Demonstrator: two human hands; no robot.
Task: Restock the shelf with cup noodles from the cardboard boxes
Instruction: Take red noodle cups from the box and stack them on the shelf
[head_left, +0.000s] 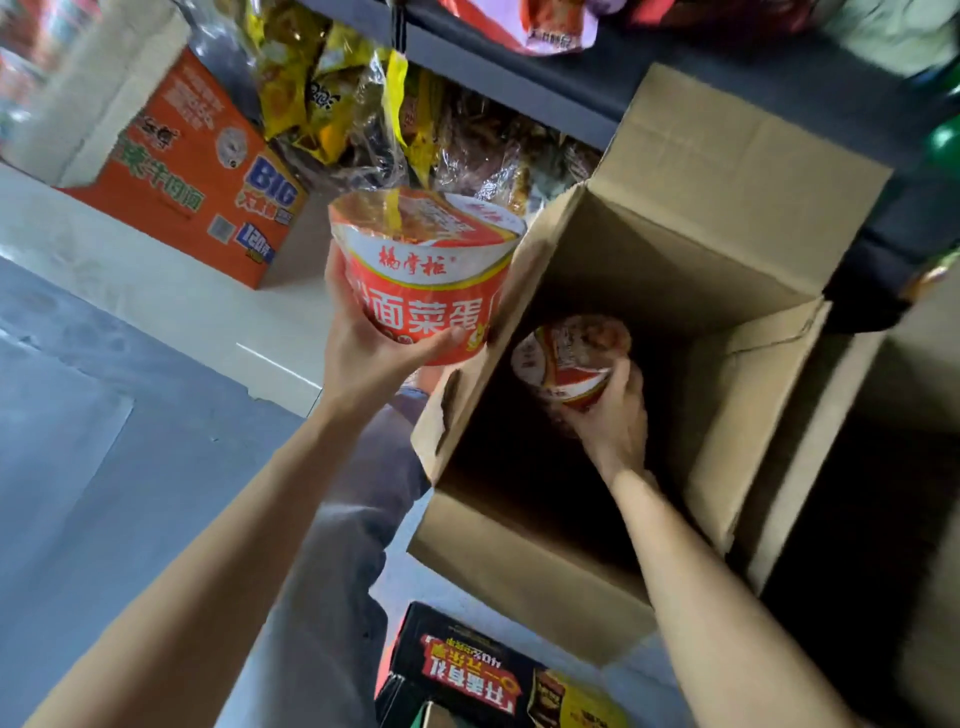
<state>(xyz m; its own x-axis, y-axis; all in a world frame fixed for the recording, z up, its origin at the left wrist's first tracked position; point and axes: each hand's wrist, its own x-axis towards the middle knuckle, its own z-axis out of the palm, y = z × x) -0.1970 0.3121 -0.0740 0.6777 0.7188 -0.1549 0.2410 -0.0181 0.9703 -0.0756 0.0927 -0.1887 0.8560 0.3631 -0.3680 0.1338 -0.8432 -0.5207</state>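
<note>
A black printed carton (467, 670) is seen nearest, just below the open brown cardboard box (524, 566), which serves as the landmark. Inside that box, deep in its dark interior, a red-and-white cup of noodles (566, 358) is gripped by the right hand (610, 415), the fingers being curled around the cup's lower side from beneath. To the left of the box, level with its raised left flap (524, 291), a second, larger red cup of noodles (426, 275) is held up by the left hand (369, 353); the thumb is pressed along the bottom edge and the remaining fingers are wrapped around the far side, mostly hidden. Grey trousers (332, 561) are visible between the forearms, left of the box. Beyond the box to its left, an orange printed noodle carton (192, 171) is set on the pale floor (104, 249). Behind the box, bagged noodle packets (332, 104) are hung and stacked under a dark shelf (519, 67).
</note>
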